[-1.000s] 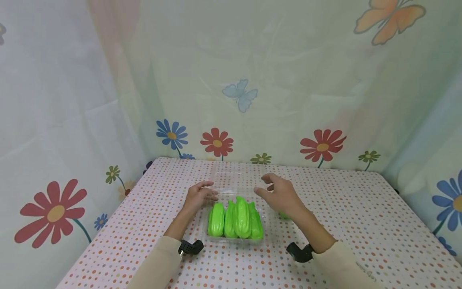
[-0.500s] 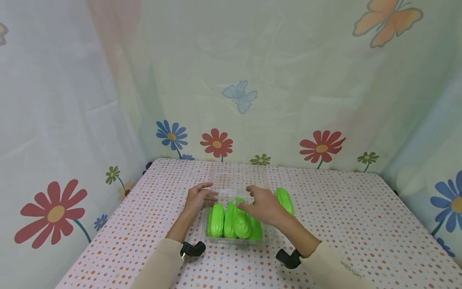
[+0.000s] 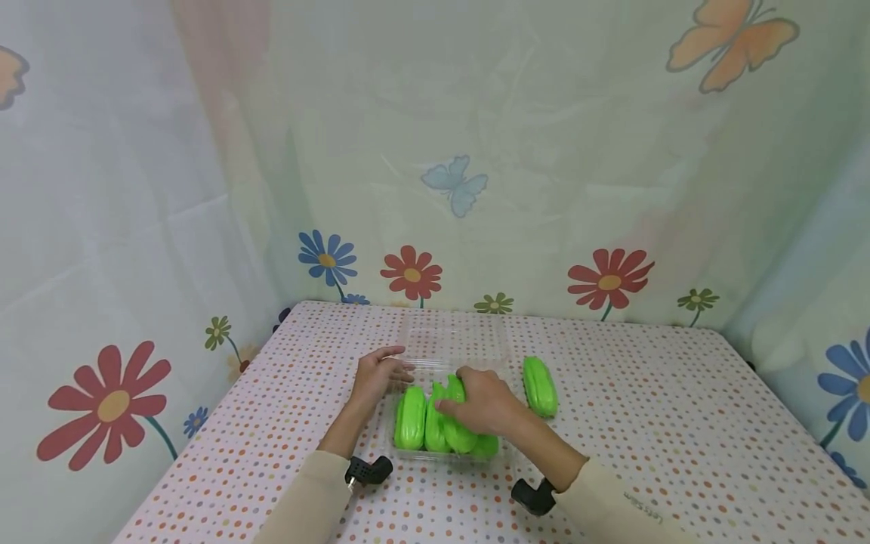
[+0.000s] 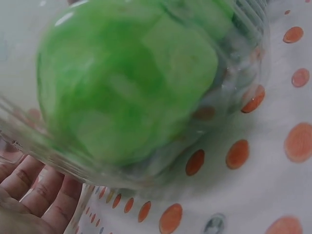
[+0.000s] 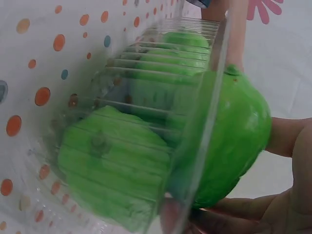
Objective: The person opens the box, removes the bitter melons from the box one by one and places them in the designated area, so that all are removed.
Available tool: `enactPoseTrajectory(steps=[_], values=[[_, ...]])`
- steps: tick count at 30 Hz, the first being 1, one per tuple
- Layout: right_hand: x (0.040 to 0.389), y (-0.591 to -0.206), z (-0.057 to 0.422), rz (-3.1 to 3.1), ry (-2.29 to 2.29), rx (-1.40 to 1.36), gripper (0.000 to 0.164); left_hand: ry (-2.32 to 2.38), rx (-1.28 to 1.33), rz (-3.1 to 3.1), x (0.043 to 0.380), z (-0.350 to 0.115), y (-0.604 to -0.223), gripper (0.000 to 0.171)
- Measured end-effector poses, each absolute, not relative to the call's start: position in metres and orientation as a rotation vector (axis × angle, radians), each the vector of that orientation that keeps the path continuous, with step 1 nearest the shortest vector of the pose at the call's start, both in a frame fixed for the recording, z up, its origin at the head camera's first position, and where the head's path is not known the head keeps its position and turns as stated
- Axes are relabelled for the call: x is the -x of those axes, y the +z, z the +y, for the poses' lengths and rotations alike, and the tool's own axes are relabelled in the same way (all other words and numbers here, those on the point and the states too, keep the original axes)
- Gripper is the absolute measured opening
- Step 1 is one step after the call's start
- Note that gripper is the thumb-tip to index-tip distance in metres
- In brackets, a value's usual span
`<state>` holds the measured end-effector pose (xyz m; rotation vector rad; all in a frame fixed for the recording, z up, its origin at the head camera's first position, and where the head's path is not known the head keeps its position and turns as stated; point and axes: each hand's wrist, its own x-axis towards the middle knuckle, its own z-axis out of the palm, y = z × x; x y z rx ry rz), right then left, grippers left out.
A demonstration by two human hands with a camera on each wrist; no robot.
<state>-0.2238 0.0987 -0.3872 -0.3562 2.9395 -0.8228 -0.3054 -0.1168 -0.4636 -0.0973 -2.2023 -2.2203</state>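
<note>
A clear plastic box (image 3: 445,458) holds several long, glossy, ridged green gourds (image 3: 411,419). My right hand (image 3: 486,402) grips one gourd (image 5: 241,131) between thumb and fingers. In the right wrist view, that gourd leans up past the box's rim, while another gourd (image 5: 112,168) lies lower behind the clear wall. At the box's back left corner is my left hand (image 3: 374,379). The left wrist view has its fingers (image 4: 41,192) loosely extended alongside the box wall, holding nothing, with a gourd (image 4: 122,83) showing through the plastic.
The box's clear lid (image 3: 455,338) is folded back flat behind it. A single green gourd (image 3: 540,387) lies on the dotted tablecloth (image 3: 646,408), right of the box. A flowered cloth backdrop (image 3: 516,219) stands behind and at both sides.
My right hand has moved left and down from beside the box onto a gourd and now grips it, tilting it. The loose gourd on the right has come into view. My left hand stays put.
</note>
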Motion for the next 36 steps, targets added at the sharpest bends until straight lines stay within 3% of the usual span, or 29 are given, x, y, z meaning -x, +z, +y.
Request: enactPoseTrajectory(steps=[19, 36], values=[[0.224, -0.394, 0.097, 2.958, -0.908, 0.353, 0.071, -2.222, 0.079, -2.197, 0.305, -0.118, -0.467, 0.041], [0.224, -0.377, 0.105, 3.000, -1.047, 0.301, 0.063, -2.226, 0.069, -2.194, 0.305, -0.117, -0.467, 0.042]])
